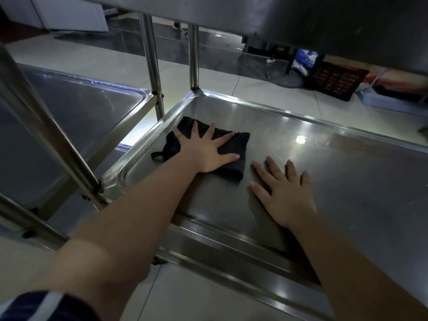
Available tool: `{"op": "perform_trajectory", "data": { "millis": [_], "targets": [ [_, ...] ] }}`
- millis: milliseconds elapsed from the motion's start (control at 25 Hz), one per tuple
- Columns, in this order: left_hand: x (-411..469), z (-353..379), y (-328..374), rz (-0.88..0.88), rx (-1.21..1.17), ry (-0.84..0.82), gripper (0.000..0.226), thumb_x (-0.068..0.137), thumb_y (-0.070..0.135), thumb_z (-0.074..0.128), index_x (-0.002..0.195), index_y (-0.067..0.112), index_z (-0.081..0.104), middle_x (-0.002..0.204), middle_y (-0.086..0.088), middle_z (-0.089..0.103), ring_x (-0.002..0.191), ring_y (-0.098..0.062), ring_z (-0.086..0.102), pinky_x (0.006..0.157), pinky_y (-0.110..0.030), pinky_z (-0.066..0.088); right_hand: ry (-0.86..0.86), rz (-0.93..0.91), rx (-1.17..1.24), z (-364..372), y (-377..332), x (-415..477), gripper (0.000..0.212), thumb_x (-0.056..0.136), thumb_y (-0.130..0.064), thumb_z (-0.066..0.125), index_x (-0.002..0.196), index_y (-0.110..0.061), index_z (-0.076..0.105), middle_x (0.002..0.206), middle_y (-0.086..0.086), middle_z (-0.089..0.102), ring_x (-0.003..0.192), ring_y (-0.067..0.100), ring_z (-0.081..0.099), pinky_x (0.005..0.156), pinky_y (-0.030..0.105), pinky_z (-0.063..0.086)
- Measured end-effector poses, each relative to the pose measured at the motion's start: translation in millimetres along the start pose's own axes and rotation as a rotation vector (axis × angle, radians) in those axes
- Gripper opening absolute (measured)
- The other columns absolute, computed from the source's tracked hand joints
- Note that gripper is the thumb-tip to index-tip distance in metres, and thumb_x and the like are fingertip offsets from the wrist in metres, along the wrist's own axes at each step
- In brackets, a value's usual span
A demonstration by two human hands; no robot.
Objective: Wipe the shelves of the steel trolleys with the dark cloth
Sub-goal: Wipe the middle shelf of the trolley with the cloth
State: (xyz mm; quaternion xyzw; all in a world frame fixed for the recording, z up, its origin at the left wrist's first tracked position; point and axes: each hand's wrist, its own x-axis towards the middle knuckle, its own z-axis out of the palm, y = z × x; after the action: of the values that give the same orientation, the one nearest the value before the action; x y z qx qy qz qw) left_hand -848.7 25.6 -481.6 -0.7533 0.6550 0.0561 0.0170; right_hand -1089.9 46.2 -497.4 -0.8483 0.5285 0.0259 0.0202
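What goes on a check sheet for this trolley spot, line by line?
Surface: steel trolley shelf, shiny, with a raised rim.
Job's things: dark cloth lying flat near the shelf's far left corner.
Clutter: dark crate on the floor beyond.
Hands: left hand pressed flat on the cloth, fingers spread; right hand flat on bare steel beside it.
Cables: small white item on the far floor, maybe a socket strip; too small to tell.
Surroundings: second trolley shelf to the left, pale tiled floor, another shelf overhead.
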Motion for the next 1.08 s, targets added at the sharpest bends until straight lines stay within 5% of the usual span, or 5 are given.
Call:
{"op": "perform_trajectory", "data": {
  "millis": [240,560,840,1080],
  "targets": [
    [34,-13,30,-0.026,0.028,-0.048,0.078,0.074,0.092,0.012,0.144,0.062,-0.005,0.164,0.005,-0.008,0.147,-0.042,-0.013,0.098,-0.081,-0.010,0.004,0.001,0.010,0,3,3,0.068,0.082,-0.074,-0.005,0.146,-0.055,-0.013,0.163,-0.014,-0.009,0.149,0.030,-0.009,0.117,0.057,-0.003],
    [-121,18,-11,0.148,0.025,-0.042,0.082,0.056,0.100,-0.006,0.131,0.071,-0.024,0.161,0.012,-0.019,0.146,-0.035,-0.020,0.100,-0.074,-0.017,-0.024,-0.004,0.050,-2,5,5,0.068,0.082,-0.077,-0.001,0.146,-0.056,-0.010,0.162,-0.015,-0.009,0.149,0.031,-0.009,0.117,0.057,-0.006],
    [-137,11,-2,0.040,0.002,-0.097,0.083,0.055,0.098,0.004,0.130,0.073,-0.020,0.160,0.015,-0.020,0.147,-0.031,-0.020,0.104,-0.073,-0.013,-0.039,-0.013,0.022,-7,1,-1,0.065,0.089,-0.073,0.004,0.149,-0.051,-0.006,0.164,-0.010,-0.007,0.149,0.034,-0.007,0.117,0.058,-0.005],
    [-139,1,-62,-0.056,-0.091,-0.080,0.076,0.053,0.103,0.008,0.120,0.082,-0.020,0.162,0.017,-0.010,0.149,-0.024,-0.013,0.110,-0.066,-0.013,-0.053,-0.049,0.035,-7,33,-34,0.070,0.083,-0.075,0.000,0.149,-0.052,-0.006,0.163,-0.011,-0.007,0.150,0.025,-0.006,0.118,0.051,-0.003]
  ]
}}
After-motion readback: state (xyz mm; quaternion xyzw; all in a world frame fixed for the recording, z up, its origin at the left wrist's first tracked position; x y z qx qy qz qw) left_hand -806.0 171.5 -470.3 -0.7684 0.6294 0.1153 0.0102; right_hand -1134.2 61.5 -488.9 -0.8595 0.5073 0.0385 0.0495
